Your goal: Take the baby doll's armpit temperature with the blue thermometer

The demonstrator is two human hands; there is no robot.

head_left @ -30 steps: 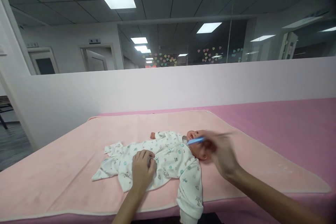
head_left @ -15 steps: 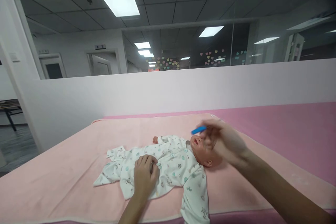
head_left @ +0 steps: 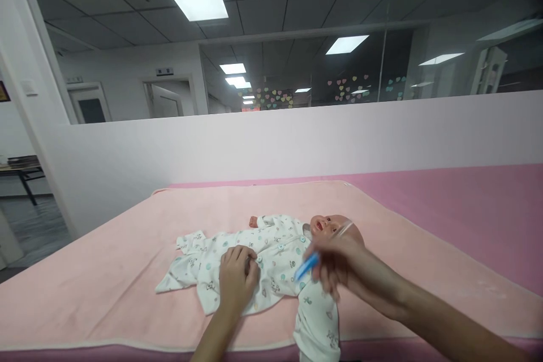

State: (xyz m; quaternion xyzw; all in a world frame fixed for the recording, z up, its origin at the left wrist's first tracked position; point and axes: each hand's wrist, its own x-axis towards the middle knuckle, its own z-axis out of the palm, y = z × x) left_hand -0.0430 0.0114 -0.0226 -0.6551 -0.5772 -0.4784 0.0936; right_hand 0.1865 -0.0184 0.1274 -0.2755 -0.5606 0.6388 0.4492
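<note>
A baby doll [head_left: 271, 243] in a white, printed, buttoned outfit lies on its back, head to the right. My left hand [head_left: 238, 274] rests on the doll's belly with its fingers curled; a dark spot shows between thumb and forefinger, and I cannot make out what it is. My right hand [head_left: 339, 263], smeared by motion, is closed around a slim stick with a blue end [head_left: 307, 267] and a pale, thin other end. It is over the doll's near shoulder, covering part of the head. The blue end points down and left, above the doll's chest.
A peach blanket [head_left: 106, 271] lies under the doll on a pink mat [head_left: 458, 209]. Behind stands a low white wall [head_left: 297, 144] with glass above it. A table with stacked items [head_left: 23, 164] is at the far left.
My right hand has moved down and toward me, from the doll's face to its near shoulder, carrying the blue-ended stick. More of the face shows. My left hand stays on the belly.
</note>
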